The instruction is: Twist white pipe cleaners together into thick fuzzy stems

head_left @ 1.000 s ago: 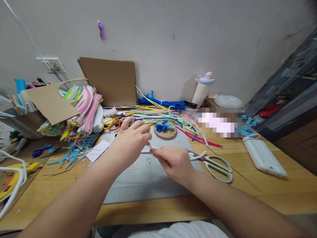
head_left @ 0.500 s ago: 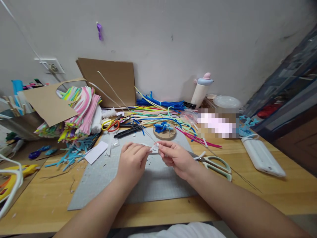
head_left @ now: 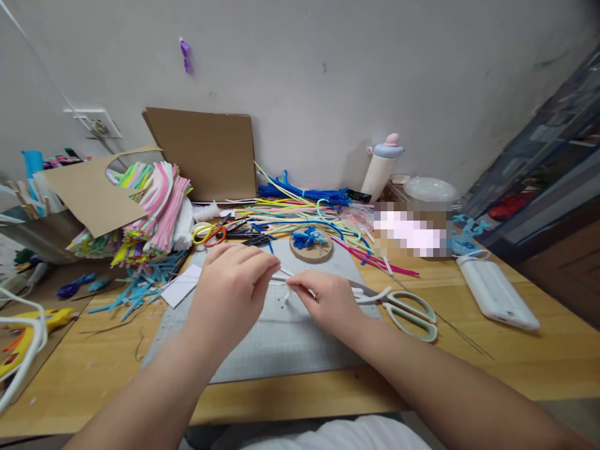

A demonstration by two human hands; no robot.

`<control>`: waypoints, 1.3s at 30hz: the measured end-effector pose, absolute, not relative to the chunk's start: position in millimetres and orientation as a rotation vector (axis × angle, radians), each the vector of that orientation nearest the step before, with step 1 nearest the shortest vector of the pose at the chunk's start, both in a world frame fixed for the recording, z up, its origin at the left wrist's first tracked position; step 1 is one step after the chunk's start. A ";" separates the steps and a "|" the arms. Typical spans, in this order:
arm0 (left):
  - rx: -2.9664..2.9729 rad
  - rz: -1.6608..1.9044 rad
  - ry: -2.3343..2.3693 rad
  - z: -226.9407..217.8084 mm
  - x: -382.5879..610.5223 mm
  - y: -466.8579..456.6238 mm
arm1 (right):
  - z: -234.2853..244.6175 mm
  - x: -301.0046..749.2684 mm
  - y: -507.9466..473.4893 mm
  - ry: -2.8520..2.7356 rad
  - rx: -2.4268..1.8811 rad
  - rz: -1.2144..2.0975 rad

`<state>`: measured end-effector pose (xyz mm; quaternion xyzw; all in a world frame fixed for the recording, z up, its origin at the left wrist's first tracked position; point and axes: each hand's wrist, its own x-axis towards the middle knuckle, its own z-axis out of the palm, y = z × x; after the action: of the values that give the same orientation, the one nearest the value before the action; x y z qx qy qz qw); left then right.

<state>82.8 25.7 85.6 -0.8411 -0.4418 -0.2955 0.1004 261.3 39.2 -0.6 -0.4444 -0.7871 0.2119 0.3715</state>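
Both hands meet over a grey cutting mat (head_left: 285, 337) at the middle of the wooden desk. My left hand (head_left: 232, 290) is curled, its fingertips pinched on a thin white pipe cleaner (head_left: 287, 275). My right hand (head_left: 325, 300) pinches the same white strand from the other side, a short end hanging below its fingers. A round wooden disc (head_left: 311, 245) with a small blue pipe-cleaner figure lies just beyond the hands.
Pale green scissors (head_left: 405, 308) lie right of my right hand. A heap of coloured pipe cleaners (head_left: 154, 206) and cardboard (head_left: 204, 153) stand at the back left, loose strands (head_left: 300, 215) behind the mat. A white power bank (head_left: 497, 290), a bottle (head_left: 382, 165), orange scissors (head_left: 213, 234).
My left hand has risen and moved back over the strand. The long wire that stuck up toward the cardboard half a second ago has come down out of sight. My right hand has lowered slightly.
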 end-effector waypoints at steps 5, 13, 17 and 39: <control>-2.420 -1.358 -1.185 61.1 80.5 10.2 | 4.5 257.5 45.8 -1.565 -1.139 1.106; -2.698 -1.096 -1.091 2.0 72.7 13.4 | 8.3 258.0 48.4 -1.143 -1.015 1.738; -2.797 -1.143 -0.884 5.4 74.8 13.1 | 4.0 255.7 46.2 -1.193 -1.034 1.752; -2.093 -1.278 -1.207 55.4 84.0 20.3 | 8.0 258.4 31.4 -1.835 -0.975 0.718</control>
<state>84.0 20.3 55.4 -0.7498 -0.4325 -0.4579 0.2028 258.4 31.4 8.0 -0.3951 -0.7435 0.2911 0.4543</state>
